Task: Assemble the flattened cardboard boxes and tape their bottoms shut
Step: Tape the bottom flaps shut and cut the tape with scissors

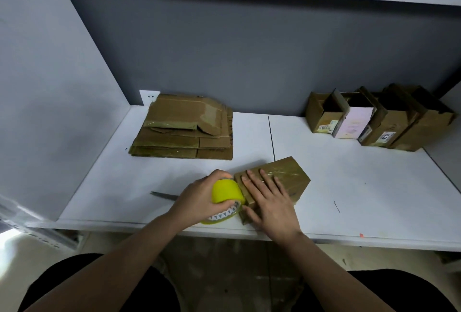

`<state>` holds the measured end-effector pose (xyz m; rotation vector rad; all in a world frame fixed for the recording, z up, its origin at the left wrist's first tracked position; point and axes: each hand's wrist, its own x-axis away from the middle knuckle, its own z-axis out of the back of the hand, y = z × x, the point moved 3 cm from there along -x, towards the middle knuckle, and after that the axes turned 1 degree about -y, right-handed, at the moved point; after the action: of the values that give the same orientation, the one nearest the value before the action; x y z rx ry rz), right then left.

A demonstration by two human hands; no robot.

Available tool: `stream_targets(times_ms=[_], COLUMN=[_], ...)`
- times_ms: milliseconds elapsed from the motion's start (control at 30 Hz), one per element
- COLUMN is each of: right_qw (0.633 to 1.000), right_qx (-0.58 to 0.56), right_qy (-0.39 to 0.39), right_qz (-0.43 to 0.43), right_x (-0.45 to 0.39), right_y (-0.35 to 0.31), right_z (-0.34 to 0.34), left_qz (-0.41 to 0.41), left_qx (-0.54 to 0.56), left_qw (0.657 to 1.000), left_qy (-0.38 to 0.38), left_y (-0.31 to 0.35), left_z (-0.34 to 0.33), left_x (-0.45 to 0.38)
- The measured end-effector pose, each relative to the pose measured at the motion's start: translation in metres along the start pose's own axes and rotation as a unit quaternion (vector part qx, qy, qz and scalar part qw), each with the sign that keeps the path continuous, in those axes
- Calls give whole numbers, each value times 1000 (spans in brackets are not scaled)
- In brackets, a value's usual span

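A small brown cardboard box (290, 177) lies bottom-up near the front edge of the white table (349, 187), with clear tape glinting across its top face. My right hand (268, 199) presses flat on it, fingers straight. My left hand (199, 199) grips a yellow tape roll (225, 194) held against the box's left end. A stack of flattened cardboard boxes (184, 129) lies at the back left of the table.
Several assembled boxes (379, 119) stand in a row at the back right against the grey wall. A thin grey blade-like tool (163, 195) lies on the table left of my left hand. A side panel walls off the left.
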<state>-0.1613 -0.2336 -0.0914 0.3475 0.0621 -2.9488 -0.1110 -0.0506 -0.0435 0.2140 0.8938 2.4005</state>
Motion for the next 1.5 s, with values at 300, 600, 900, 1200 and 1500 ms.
stream_targets(times_ms=[300, 600, 900, 1200, 1500], right_qw=[999, 997, 997, 986, 982], right_qx=[-11, -22, -62, -156, -82], right_qy=[38, 60, 38, 60, 95], right_qz=[25, 39, 36, -9, -143], right_x=[2, 2, 2, -1, -19], right_y=[0, 1, 1, 0, -29], right_z=[-1, -2, -2, 5, -2], left_qz=[-64, -61, -10, -4, 17], left_qx=[-136, -330, -230, -201, -154], left_qw=[988, 937, 969, 979, 987], left_qy=[-24, -96, -85, -27, 43], left_y=[9, 10, -9, -5, -10], left_z=[6, 1, -22, -37, -40], left_x=[-5, -8, -4, -7, 1])
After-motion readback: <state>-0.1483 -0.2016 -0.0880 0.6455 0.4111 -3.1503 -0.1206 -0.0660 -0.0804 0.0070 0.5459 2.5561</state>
